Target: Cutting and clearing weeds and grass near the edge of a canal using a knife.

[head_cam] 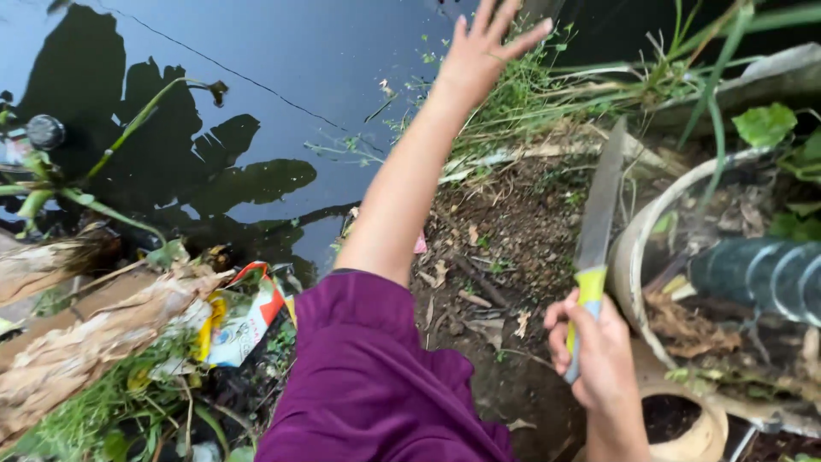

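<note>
A: Head camera looks down on a muddy bank beside dark water. Which step do you think is in hand?

B: I judge it is a reach. The left hand is stretched far forward over the grass at the edge of the water, with all fingers spread and released. It holds nothing and I cannot tell if it touches the grass or hangs just above it.

A: And the right hand?

B: The right hand is clenched around the yellow-green handle of 1 long knife. The blade points up and away from the body, over the bare soil, well apart from the left hand.

A: What is around them?

B: Right of the knife there is a pale round pot with dry leaves inside, and a dark ribbed pipe lies across it. On the left side I see dry brown husks and a colourful plastic wrapper. The purple sleeve covers the left upper arm.

A: What does the next move ask for?

B: In my judgement, the open hand must first close on some stems, and the blade must stay far from those fingers. The bank slopes to the water, so steady footing is needed.
</note>
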